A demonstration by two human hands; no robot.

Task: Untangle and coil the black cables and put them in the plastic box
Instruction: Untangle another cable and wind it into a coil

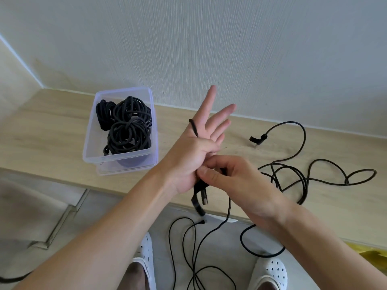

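My left hand [199,147] is raised over the wooden table [52,126] with its fingers straight and spread. A black cable [193,127] runs round its edge near the thumb. Just below its palm, my right hand [236,181] pinches the same cable, and plug ends with a strap [199,198] hang under the two hands. The rest of the cable lies in loose loops [293,174] on the table to the right and hangs off the front edge toward the floor [194,248]. The clear plastic box [90,130] stands at the left with several coiled black cables [125,126] inside.
A cable end with a connector [256,139] lies on the table near the wall at the right. The wall rises right behind the table. Below the table edge are my white shoes [270,271] and more slack cable on the floor.
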